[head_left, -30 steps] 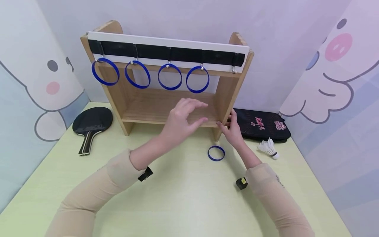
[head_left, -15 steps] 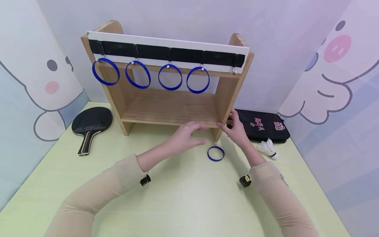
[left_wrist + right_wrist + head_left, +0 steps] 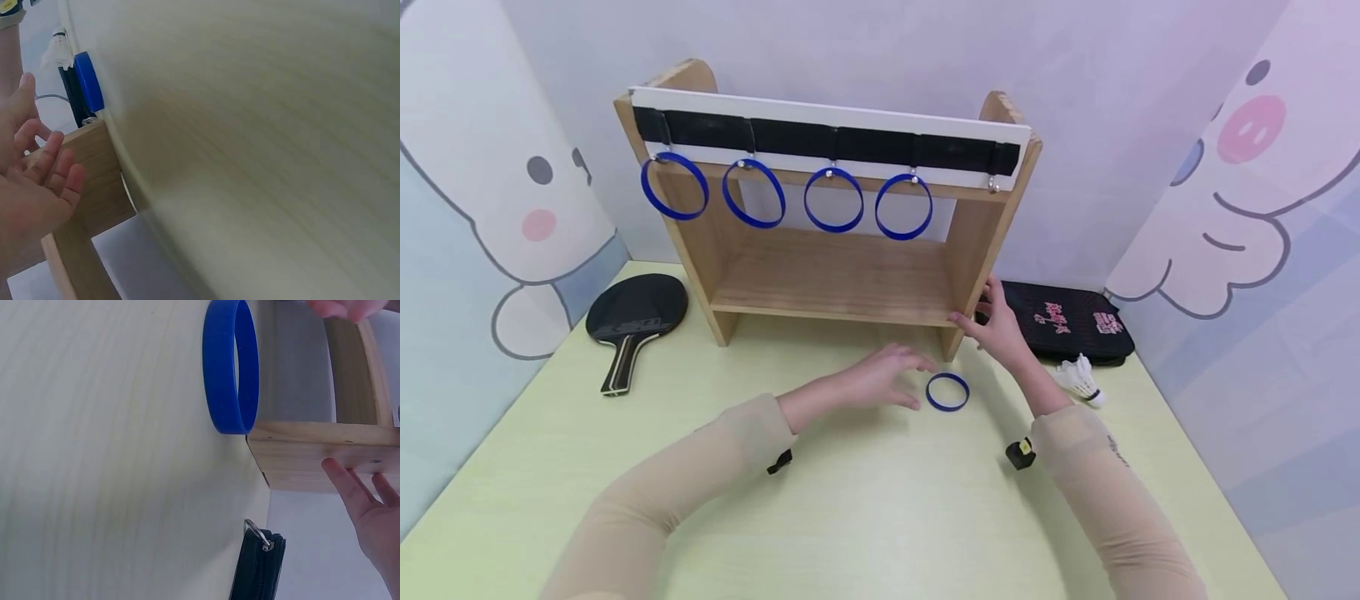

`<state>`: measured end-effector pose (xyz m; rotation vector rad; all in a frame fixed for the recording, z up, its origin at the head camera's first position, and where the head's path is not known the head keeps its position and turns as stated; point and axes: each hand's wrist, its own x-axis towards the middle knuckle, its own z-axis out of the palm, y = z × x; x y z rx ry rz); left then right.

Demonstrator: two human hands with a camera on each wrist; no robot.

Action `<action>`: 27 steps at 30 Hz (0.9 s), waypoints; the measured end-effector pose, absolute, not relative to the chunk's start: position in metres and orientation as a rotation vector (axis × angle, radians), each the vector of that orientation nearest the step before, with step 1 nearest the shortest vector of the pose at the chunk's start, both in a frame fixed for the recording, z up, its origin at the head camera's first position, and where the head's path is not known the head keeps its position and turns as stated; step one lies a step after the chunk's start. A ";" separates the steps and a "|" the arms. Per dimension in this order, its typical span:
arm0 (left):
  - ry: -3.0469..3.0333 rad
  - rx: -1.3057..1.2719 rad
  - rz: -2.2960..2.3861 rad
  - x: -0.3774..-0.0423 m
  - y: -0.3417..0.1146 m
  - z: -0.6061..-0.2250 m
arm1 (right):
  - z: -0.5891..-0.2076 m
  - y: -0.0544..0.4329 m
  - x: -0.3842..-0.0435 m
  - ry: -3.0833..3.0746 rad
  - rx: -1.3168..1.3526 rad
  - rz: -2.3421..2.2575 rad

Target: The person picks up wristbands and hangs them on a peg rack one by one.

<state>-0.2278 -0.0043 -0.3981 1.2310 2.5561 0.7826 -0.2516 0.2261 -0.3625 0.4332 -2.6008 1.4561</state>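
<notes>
My left hand (image 3: 880,379) hovers low over the table, thumb and fingers spread apart, holding nothing. Just right of its fingertips a blue ring (image 3: 947,392) lies flat on the table; in the right wrist view the blue ring (image 3: 228,369) looks like a silicone wristband. My right hand (image 3: 996,329) touches the right side panel of a wooden shelf (image 3: 838,315), thumb at the front edge and fingers along the outside. Several blue rings (image 3: 905,208) hang from small hooks on the shelf's white and black strip. The rightmost hook (image 3: 993,185) is bare.
A black table tennis bat (image 3: 636,308) lies left of the shelf. To the right are a black zipped case (image 3: 1060,321) and a white shuttlecock (image 3: 1078,381). Walls with cartoon prints border the pale yellow table (image 3: 880,517).
My left hand has come down from in front of the shelf to beside the ring on the table. The right hand stays at the shelf's side.
</notes>
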 end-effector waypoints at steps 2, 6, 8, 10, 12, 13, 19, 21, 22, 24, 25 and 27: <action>2.546 1.268 0.758 -0.231 -0.002 -0.402 | -0.364 0.228 -0.253 -2.591 0.437 1.470; 2.520 1.337 0.686 -0.238 0.002 -0.410 | -0.367 0.228 -0.252 -2.583 0.427 1.483; 2.507 1.359 0.651 -0.242 0.004 -0.414 | -0.369 0.227 -0.252 -2.580 0.423 1.486; 2.502 1.377 0.612 -0.245 0.005 -0.417 | -0.369 0.226 -0.252 -2.575 0.422 1.503; 2.498 1.399 0.600 -0.248 0.006 -0.419 | -0.370 0.225 -0.252 -2.560 0.431 1.536; 2.497 1.409 0.594 -0.249 0.006 -0.420 | -0.370 0.225 -0.252 -2.556 0.434 1.552; 2.471 1.435 0.572 -0.257 0.008 -0.427 | -0.371 0.224 -0.252 -2.550 0.454 1.562; 2.456 1.427 0.572 -0.258 0.009 -0.429 | -0.370 0.224 -0.251 -2.547 0.467 1.542; 2.451 1.423 0.571 -0.258 0.010 -0.429 | -0.370 0.224 -0.250 -2.545 0.473 1.537; 2.444 1.419 0.570 -0.259 0.011 -0.430 | -0.370 0.224 -0.250 -2.542 0.485 1.520; 2.444 1.419 0.570 -0.259 0.012 -0.430 | -0.371 0.224 -0.251 -2.539 0.493 1.513; 2.446 1.416 0.562 -0.258 0.013 -0.430 | -0.374 0.225 -0.254 -2.532 0.506 1.512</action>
